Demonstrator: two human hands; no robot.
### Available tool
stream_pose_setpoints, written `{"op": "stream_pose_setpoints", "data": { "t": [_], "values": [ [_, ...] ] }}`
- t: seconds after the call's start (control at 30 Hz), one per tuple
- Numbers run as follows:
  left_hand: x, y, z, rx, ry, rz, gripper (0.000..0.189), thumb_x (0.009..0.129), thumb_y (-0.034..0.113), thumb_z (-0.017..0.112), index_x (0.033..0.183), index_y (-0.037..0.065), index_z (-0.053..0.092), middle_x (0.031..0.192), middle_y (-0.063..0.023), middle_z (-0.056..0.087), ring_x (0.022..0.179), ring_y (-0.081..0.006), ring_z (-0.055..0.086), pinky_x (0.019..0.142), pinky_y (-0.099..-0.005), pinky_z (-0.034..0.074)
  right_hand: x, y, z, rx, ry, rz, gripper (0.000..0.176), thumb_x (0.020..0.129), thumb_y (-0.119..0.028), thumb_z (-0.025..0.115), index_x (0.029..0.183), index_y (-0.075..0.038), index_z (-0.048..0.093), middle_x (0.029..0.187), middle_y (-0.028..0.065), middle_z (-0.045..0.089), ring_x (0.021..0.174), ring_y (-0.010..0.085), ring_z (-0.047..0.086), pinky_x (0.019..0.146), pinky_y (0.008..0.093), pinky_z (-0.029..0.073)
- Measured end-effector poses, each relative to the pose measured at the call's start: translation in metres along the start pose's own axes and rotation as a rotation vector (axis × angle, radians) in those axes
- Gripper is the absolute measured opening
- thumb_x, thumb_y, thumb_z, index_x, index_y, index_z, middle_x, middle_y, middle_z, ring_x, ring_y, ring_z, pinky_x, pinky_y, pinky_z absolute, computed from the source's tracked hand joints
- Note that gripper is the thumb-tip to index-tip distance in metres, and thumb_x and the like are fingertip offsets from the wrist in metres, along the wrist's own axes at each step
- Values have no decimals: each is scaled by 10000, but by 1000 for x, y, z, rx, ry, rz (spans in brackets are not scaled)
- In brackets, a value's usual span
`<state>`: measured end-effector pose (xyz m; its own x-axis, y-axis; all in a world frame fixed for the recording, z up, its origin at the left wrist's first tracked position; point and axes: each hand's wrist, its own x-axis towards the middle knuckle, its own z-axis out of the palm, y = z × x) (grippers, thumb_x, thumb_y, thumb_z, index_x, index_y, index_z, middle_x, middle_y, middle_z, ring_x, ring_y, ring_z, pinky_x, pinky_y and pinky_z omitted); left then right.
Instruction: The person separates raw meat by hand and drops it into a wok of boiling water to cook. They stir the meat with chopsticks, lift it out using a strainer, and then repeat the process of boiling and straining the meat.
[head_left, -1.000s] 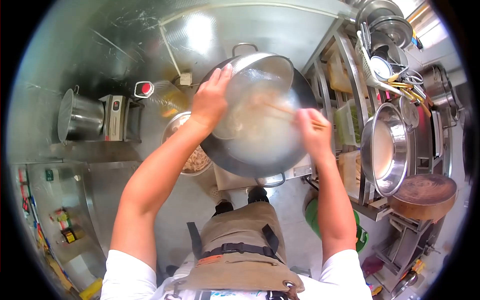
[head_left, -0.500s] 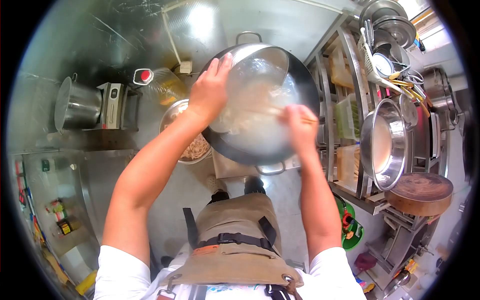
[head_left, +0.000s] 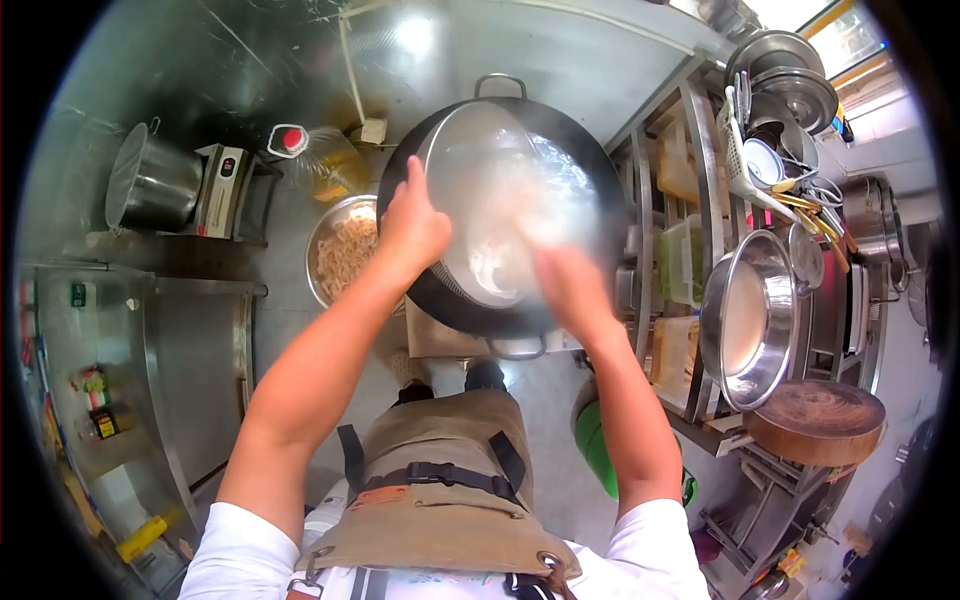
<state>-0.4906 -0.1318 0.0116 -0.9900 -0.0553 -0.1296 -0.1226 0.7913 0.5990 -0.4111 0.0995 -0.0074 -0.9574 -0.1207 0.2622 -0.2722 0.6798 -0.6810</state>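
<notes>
A large dark wok (head_left: 400,290) of steaming, cloudy water stands in front of me. My left hand (head_left: 415,222) is closed on the left rim of a metal colander (head_left: 460,150), which is tilted inside the wok. Small holes show in the colander's lower left wall. Over the right part of the colander is my right hand (head_left: 568,288), fingers curled round what look like chopsticks; motion and steam smear their tips. Pale food in the colander is too blurred to name.
Left of the wok sits a metal bowl of pale brown strips (head_left: 345,255), with an oil jug (head_left: 335,165) behind it. A pot (head_left: 155,180) stands farther left. On the right are a steel basin of cloudy liquid (head_left: 712,330), a round wooden chopping block (head_left: 820,425) and a metal rack (head_left: 705,200).
The colander has tipped and shifted, its rim now standing more steeply toward the right. My left hand has moved down along the rim; my right hand has moved left and slightly down.
</notes>
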Motion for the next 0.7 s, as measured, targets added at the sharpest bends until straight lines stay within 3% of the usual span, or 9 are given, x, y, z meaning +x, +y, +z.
{"op": "stream_pose_setpoints", "data": {
  "t": [0.07, 0.1, 0.2, 0.23, 0.33, 0.4, 0.6, 0.7],
  "values": [
    [-4, -6, 0, -155, -42, -153, 748, 729, 30, 489, 1426, 17, 219, 1304, -281, 441, 1135, -380, 510, 953, -376, 411, -11, -1, -22, 111, 63, 69, 156, 886, -126, 576, 954, -1, 639, 807, 139, 646, 725, 245, 647, 633, 320, 498],
    [-7, -9, 0, -234, -63, -229, 743, 726, 27, 492, 1423, 19, 236, 1291, -272, 463, 1167, -356, 497, 966, -354, 401, -20, 4, -31, 271, 145, 215, 176, 901, -134, 561, 969, 10, 636, 814, 119, 652, 733, 209, 651, 642, 296, 504],
    [-6, -50, 36, -423, 62, -214, 711, 720, 10, 508, 1401, 16, 303, 1242, -249, 523, 1180, -308, 499, 987, -312, 374, -37, 0, -65, 620, 429, 496, 231, 934, -148, 513, 993, 52, 612, 846, 115, 655, 715, 178, 656, 650, 284, 536],
    [-4, -69, 59, -472, 142, -207, 676, 726, -14, 500, 1383, 40, 351, 1168, -195, 582, 1021, -292, 599, 829, -340, 490, -42, -3, -74, 697, 524, 524, 241, 935, -148, 509, 992, 65, 604, 841, 133, 651, 694, 192, 656, 640, 294, 547],
    [-20, -45, 48, -701, 36, -401, 629, 736, -29, 482, 1352, 74, 404, 1055, -133, 619, 825, -266, 649, 562, -340, 530, -57, -3, -97, 864, 710, 565, 250, 935, -151, 498, 985, 80, 579, 820, 155, 643, 637, 224, 654, 602, 316, 561],
    [-20, -56, 61, -875, 58, -411, 586, 742, -42, 471, 1312, 90, 434, 989, -115, 608, 702, -224, 638, 392, -310, 491, -62, -1, -105, 891, 768, 545, 248, 935, -160, 499, 982, 71, 575, 813, 155, 643, 629, 221, 651, 595, 315, 557],
    [-18, -78, 56, -1026, 18, -473, 570, 727, -59, 462, 1280, 72, 423, 960, -126, 603, 724, -242, 643, 420, -350, 544, -65, 2, -111, 863, 802, 525, 252, 940, -179, 499, 990, 58, 572, 817, 136, 640, 644, 208, 650, 592, 310, 551],
    [-25, -76, 36, -1109, 32, -386, 551, 707, -61, 464, 1244, 59, 442, 951, -131, 600, 677, -233, 640, 399, -346, 541, -66, 6, -107, 842, 857, 543, 246, 942, -185, 497, 988, 46, 571, 824, 125, 637, 647, 200, 648, 593, 308, 550]
  ]
}}
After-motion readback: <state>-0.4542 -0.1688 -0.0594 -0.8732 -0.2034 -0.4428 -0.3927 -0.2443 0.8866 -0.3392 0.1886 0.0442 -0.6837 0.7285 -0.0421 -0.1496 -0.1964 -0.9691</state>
